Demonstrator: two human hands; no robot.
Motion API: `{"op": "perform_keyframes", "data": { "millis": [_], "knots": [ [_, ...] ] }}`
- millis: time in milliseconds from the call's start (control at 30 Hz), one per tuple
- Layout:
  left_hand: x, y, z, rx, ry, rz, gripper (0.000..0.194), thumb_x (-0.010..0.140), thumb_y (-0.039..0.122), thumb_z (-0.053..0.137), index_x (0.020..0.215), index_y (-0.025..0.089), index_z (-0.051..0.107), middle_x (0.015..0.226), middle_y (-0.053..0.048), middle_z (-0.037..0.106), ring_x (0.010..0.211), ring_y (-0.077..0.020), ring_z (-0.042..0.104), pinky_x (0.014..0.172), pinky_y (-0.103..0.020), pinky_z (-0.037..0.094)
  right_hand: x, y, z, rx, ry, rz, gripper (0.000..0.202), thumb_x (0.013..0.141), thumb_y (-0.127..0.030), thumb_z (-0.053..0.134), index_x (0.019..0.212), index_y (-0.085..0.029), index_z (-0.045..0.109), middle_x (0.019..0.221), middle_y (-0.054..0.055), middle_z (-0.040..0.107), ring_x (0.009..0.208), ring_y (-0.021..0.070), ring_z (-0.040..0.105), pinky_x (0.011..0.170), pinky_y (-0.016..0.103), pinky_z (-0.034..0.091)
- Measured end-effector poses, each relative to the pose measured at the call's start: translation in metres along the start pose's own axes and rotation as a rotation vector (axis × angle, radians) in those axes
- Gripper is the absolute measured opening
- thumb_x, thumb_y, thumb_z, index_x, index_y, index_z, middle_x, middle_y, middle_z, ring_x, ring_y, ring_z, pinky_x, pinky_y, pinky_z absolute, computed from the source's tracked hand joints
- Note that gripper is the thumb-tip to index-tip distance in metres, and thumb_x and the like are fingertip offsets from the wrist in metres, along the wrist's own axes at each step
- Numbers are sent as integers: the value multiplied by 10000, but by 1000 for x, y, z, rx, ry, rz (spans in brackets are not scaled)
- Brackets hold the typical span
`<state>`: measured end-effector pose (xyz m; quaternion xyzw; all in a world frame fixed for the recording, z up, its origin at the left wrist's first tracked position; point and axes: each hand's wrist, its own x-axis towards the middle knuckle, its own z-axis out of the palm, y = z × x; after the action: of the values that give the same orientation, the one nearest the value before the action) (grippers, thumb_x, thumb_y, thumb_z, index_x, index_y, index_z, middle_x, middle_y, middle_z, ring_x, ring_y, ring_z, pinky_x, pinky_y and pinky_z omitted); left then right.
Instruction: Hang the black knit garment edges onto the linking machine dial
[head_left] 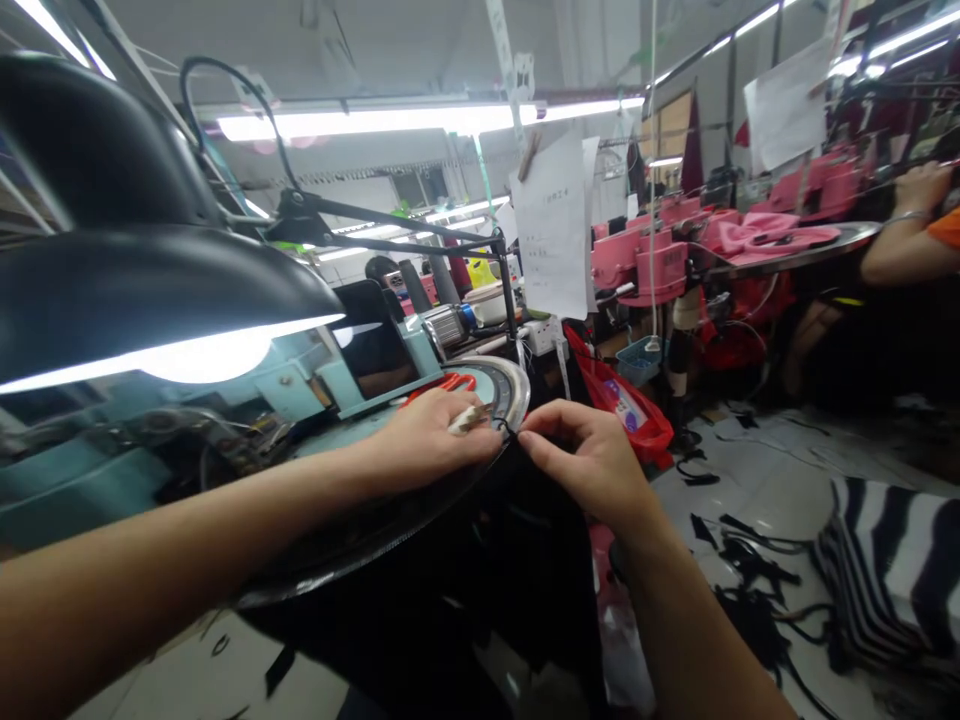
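My left hand point(442, 430) is closed over the rim of the round machine plate point(514, 385), with a small pale tool point(471, 418) held against its fingers. A thin black strand point(505, 428) runs from its fingertips to my right hand point(577, 450), whose thumb and index finger pinch the strand's other end. Just behind my left hand, red-handled scissors point(454, 382) rest on the plate. Dark fabric point(465, 590) hangs below both hands.
A black lamp point(150, 270) looms at the left over a teal machine point(285, 385). Pink machines point(637, 262) and another person's arm point(907, 250) are at the right. Striped fabric point(892, 570) and black scraps point(750, 560) lie on the floor; a red bag point(637, 420) stands behind my right hand.
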<state>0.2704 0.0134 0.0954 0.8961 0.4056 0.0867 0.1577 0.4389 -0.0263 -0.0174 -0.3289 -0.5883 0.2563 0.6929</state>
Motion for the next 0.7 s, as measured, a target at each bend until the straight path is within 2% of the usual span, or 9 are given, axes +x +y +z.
{"op": "perform_keyframes", "data": {
  "millis": [100, 233, 300, 400, 500, 567, 633, 700],
  "knots": [
    [6, 1, -2, 65, -12, 4, 207, 753, 394, 506, 716, 190, 507, 603, 43, 466, 565, -124, 417, 544, -261, 325, 2, 19, -2, 4, -13, 99, 94, 752, -231, 716, 827, -175, 707, 799, 16, 709, 741, 154, 648, 675, 241, 500],
    [19, -5, -7, 68, -143, 243, 189, 756, 343, 489, 649, 194, 443, 636, 34, 451, 598, -119, 412, 586, -264, 342, -2, 65, -4, 24, -2, 278, 105, 664, -215, 711, 663, -162, 622, 596, -13, 601, 522, 123, 536, 487, 231, 429],
    [23, -8, -9, 57, -167, 329, 250, 796, 368, 489, 629, 186, 448, 703, 13, 494, 641, -121, 446, 634, -265, 370, -5, 74, -6, 59, 5, 278, 168, 677, -246, 718, 647, -171, 571, 633, -13, 601, 533, 114, 532, 494, 228, 433],
    [25, -11, -9, 44, -143, 331, 281, 822, 375, 496, 626, 175, 475, 748, 5, 518, 649, -113, 462, 653, -258, 390, 0, 58, -10, 95, -99, 184, 172, 685, -262, 782, 700, -164, 640, 721, -6, 638, 645, 117, 568, 590, 219, 458],
    [24, -10, -7, 23, -120, 319, 271, 804, 350, 515, 603, 176, 463, 749, 4, 517, 638, -110, 456, 630, -255, 387, 15, 28, -16, 165, -255, 89, 147, 736, -293, 792, 746, -156, 740, 669, 7, 654, 617, 118, 563, 562, 213, 440],
    [24, -9, -7, 0, -130, 292, 247, 787, 328, 520, 599, 179, 463, 748, 0, 527, 632, -113, 458, 624, -261, 389, 27, 17, -21, 214, -266, 67, 148, 761, -302, 785, 767, -157, 755, 685, 14, 675, 612, 115, 572, 552, 206, 435],
    [25, -9, -6, -22, -144, 260, 214, 763, 302, 519, 595, 182, 462, 746, -3, 540, 623, -116, 462, 625, -268, 394, 36, 19, -24, 203, -255, 51, 136, 756, -289, 797, 779, -164, 748, 718, 9, 684, 644, 112, 585, 575, 198, 440],
    [26, -9, -6, -35, -143, 252, 179, 742, 278, 513, 597, 184, 463, 742, -3, 545, 620, -118, 464, 630, -273, 397, 39, 34, -27, 167, -207, 69, 151, 726, -276, 820, 799, -172, 738, 754, 3, 685, 681, 113, 589, 599, 193, 444]
  ]
}}
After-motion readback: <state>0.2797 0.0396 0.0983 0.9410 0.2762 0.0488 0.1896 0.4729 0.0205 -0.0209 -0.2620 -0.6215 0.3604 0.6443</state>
